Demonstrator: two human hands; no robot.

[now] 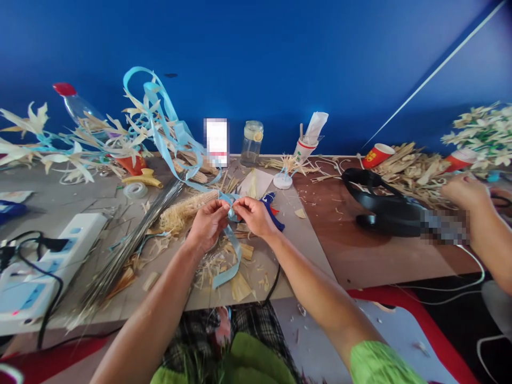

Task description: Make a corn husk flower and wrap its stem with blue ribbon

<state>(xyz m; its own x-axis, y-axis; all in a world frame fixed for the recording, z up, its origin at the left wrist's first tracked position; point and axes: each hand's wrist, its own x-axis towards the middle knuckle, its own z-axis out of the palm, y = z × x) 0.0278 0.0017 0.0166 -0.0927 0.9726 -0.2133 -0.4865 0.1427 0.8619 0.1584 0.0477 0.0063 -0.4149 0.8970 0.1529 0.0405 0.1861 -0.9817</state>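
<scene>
My left hand and my right hand meet over the middle of the table, fingers pinched together on a light blue ribbon. The ribbon runs up to a tangle of loops at the back left and hangs down in a curl below my hands. Straw-coloured husk scraps lie under my hands. A dried corn cob rests just left of my left hand. A blue tool with a red part sits behind my right hand.
A bundle of thin wires and a white power strip lie left. Husk flowers, tape roll, a jar, paper cups stand behind. Right: a black device, husk pile, another person's hand.
</scene>
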